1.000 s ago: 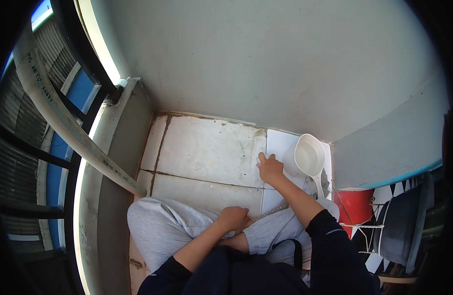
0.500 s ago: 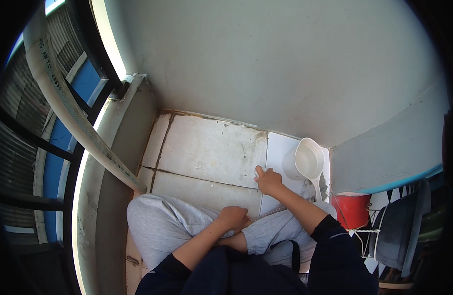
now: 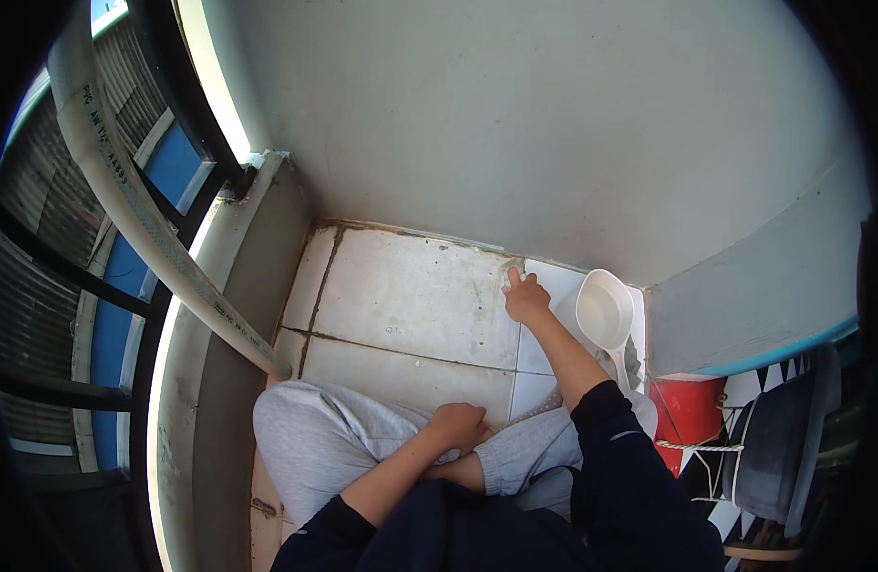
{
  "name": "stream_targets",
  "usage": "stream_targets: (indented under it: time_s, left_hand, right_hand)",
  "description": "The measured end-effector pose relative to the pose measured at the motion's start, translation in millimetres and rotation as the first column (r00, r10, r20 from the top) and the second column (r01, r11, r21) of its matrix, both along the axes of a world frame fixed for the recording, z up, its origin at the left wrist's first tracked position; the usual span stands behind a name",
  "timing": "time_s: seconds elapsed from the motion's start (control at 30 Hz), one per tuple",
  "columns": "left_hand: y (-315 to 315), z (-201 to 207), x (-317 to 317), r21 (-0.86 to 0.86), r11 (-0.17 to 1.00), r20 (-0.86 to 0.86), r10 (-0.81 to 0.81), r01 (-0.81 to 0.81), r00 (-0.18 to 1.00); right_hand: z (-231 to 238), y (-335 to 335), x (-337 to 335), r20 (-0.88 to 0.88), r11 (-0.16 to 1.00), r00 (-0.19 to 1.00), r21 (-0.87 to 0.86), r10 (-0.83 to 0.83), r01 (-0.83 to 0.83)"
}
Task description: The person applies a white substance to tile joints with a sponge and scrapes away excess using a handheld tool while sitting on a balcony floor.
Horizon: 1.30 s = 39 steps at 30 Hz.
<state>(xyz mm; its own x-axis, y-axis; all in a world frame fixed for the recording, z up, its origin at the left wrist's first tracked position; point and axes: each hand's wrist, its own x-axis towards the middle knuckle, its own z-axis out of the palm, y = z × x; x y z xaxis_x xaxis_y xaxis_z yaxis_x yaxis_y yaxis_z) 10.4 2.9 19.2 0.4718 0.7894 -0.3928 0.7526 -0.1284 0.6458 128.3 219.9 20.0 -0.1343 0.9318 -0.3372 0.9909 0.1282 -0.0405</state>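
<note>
My right hand (image 3: 527, 296) is closed, its fingertips pressed down at the seam between a stained white floor tile (image 3: 401, 286) and a cleaner white tile (image 3: 550, 281), close to the wall. Something pale shows at the fingertips, too small to make out. Right of this hand stands a white plastic water dipper (image 3: 606, 310), its handle pointing toward me. My left hand (image 3: 458, 426) lies curled shut on my crossed legs, near my ankle; its palm is hidden and nothing shows in it.
A grey wall (image 3: 439, 124) rises beyond the tiles. At the left a pale plastic pipe (image 3: 162, 238) slants down in front of a low ledge (image 3: 238, 267) and black railing (image 3: 105, 391). To the right are a red bucket (image 3: 689, 405), a white wire rack (image 3: 711, 467) and a dark grey tub (image 3: 773, 448).
My right hand has moved away from me along the tile seam, toward the wall, with the arm stretched further. My left hand has stayed on my legs. The view has shifted slightly.
</note>
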Motion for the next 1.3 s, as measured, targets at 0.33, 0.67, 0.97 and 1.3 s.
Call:
stream_targets:
  time_s: [0.33, 0.67, 0.97, 1.3]
  left_hand:
    - [-4, -1, 2, -0.013, 1.0, -0.031, -0.019, 0.019, 0.999]
    - [-8, -14, 1, 0.053, 0.999, 0.004, 0.006, -0.006, 1.0]
    - [-4, -8, 1, 0.042, 0.998, 0.011, 0.043, -0.043, 0.999]
    - [-3, 6, 18, 0.441, 0.876, 0.004, 0.217, -0.196, 0.976]
  right_hand:
    - [3, -48, -3, 0.016, 0.992, 0.994, -0.07, 0.104, -0.103]
    - [-3, -12, -13, -0.057, 0.998, 0.998, -0.067, -0.007, 0.003]
    - [16, -99, 25, -0.023, 0.959, 0.989, -0.242, 0.144, -0.145]
    - [84, -99, 113, -0.484, 0.972, 0.861, -0.081, 0.156, -0.221]
